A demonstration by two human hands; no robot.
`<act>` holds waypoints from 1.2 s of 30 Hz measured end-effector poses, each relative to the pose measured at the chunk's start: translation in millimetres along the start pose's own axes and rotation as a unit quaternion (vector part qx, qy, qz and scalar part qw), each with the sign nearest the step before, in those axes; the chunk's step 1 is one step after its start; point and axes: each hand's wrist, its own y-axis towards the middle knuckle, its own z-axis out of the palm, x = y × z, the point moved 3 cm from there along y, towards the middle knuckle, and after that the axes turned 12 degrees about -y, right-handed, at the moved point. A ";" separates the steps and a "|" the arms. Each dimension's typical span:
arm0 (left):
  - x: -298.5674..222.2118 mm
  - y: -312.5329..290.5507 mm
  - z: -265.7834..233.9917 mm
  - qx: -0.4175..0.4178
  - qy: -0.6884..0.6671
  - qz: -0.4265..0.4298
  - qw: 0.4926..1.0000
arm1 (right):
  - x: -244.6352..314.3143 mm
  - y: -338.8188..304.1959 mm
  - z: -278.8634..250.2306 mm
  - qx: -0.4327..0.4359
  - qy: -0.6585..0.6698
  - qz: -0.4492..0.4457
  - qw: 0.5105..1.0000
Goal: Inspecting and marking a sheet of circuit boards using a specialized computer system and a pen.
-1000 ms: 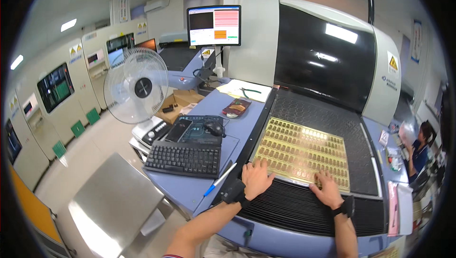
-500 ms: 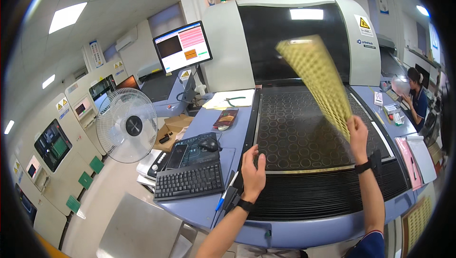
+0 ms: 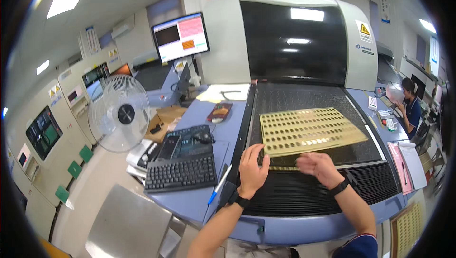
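Starting far left: what's the count?

– Three green rectangular plates beside pale cabinets. One fan, round wire guard, dark hub. One metal tabletop, smooth, squarish.

– Desk?

– One monitor, one black keyboard of small square keys, one rounded mouse, one slim white-and-blue pen.

– Hands?

– Two, one black wristband apiece. Left hand open, thumb apart from fingers; fingertips at the near left corner of the gold panel. Pressing or not, can't tell.

– Panel itself?

– One thin, shiny rectangle, rows of small dark shapes, over the black patterned bed. Can't tell if it lies fully flat.

– Right hand?

– Motion-blurred, open, fingers together, just beside the near edge; contact unclear. Nearer, black ribbed bellows.

– Far right?

– One similar gold sheet, low down; one pink paper sheet; one co-worker, dark blue shirt.
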 end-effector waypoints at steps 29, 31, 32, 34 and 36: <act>-0.3 -47.0 57.1 0.317 0.169 -0.051 0.932 | -6.2 -14.7 -14.1 -0.010 -0.709 -0.196 0.677; 1.5 -49.2 58.0 0.315 0.173 -0.056 0.932 | -6.4 -15.1 -10.3 -0.012 -0.711 -0.202 0.673; 1.6 -49.9 57.9 0.308 0.176 -0.056 0.933 | -5.0 -16.0 -7.1 -0.013 -0.716 -0.210 0.666; 1.8 -50.0 57.7 0.298 0.176 -0.059 0.936 | 1.1 -16.4 0.0 -0.008 -0.716 -0.204 0.668; 1.3 -48.9 56.6 0.286 0.171 -0.061 0.941 | 12.6 -13.8 7.9 0.006 -0.707 -0.174 0.685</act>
